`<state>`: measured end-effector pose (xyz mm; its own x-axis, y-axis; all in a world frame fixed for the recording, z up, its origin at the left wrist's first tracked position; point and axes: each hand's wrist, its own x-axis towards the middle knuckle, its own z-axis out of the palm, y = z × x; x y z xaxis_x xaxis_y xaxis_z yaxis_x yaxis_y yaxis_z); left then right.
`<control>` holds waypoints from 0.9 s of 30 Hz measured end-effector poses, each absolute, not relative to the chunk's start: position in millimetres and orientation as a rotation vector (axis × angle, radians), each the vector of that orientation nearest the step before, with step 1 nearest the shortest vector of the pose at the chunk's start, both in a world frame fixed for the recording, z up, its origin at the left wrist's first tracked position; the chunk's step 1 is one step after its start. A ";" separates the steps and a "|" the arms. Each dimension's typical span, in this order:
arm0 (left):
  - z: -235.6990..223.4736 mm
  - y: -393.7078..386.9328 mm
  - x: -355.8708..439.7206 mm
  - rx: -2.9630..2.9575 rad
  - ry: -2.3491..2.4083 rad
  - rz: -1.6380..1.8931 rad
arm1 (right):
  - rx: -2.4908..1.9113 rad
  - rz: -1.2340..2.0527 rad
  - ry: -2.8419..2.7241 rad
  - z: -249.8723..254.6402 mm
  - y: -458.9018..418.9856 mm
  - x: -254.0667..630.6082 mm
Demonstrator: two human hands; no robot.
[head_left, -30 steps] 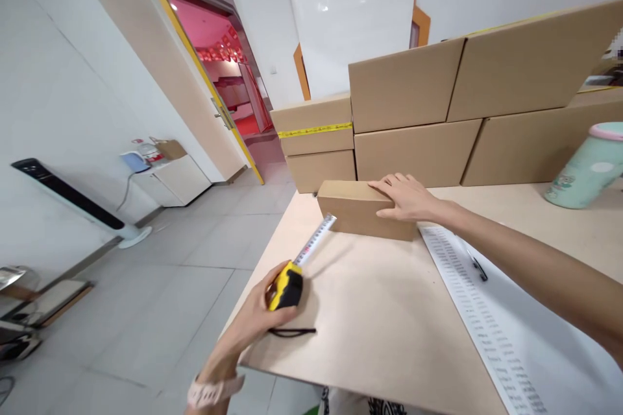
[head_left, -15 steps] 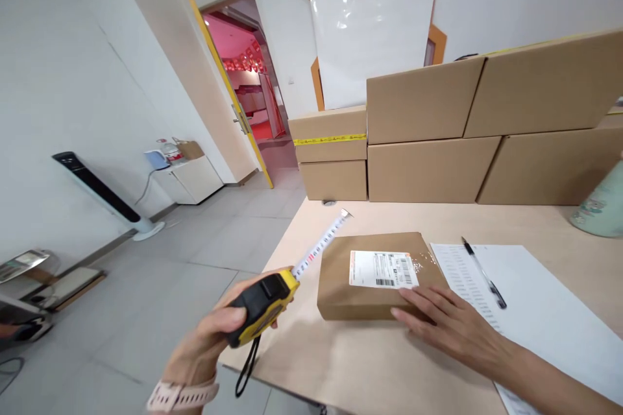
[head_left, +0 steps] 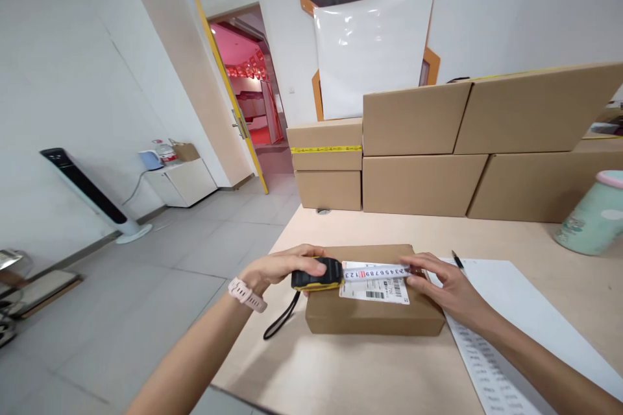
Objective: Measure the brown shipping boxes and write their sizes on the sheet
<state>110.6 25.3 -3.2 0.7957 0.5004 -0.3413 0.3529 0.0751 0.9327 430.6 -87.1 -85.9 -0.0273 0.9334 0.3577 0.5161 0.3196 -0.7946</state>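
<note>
A yellow and black tape measure (head_left: 318, 274) is gripped in my left hand (head_left: 287, 267), its black wrist strap hanging down. White numbered blade (head_left: 374, 272) runs out of it to the right. My right hand (head_left: 440, 282) pinches the far end of that blade, where the fingers partly cover the tip. Under both hands a brown cardboard box (head_left: 372, 321) lies flat on the table, with a white shipping label (head_left: 374, 292) on its upper face. The blade stretches across above the label.
Stacked cardboard boxes (head_left: 418, 185) line the back of the table (head_left: 272, 369). Printed sheets (head_left: 516, 318) lie to the right, a pen (head_left: 457, 260) at their far edge. A mint-green tumbler (head_left: 591, 217) stands far right. The table's left edge drops to the tiled floor.
The box went from standing on its side to lying flat, label up. My left hand brought the tape measure over it, and my right hand moved from the box to the blade's end.
</note>
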 end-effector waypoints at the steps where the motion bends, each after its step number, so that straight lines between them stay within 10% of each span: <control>1: -4.7 27.1 112.7 1.530 0.707 0.121 | -1.317 0.566 -1.677 -87.2 -85.5 430.4; 27: -65.6 46.5 49.5 1.459 0.727 0.592 | -1.410 0.539 -1.561 -108.6 -82.9 467.2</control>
<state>49.5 46.5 -65.6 0.6603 0.7468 -0.0790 0.0729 0.0410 0.9965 467.2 -82.9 -108.6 0.0948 0.9355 0.3405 0.5260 0.2433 -0.8149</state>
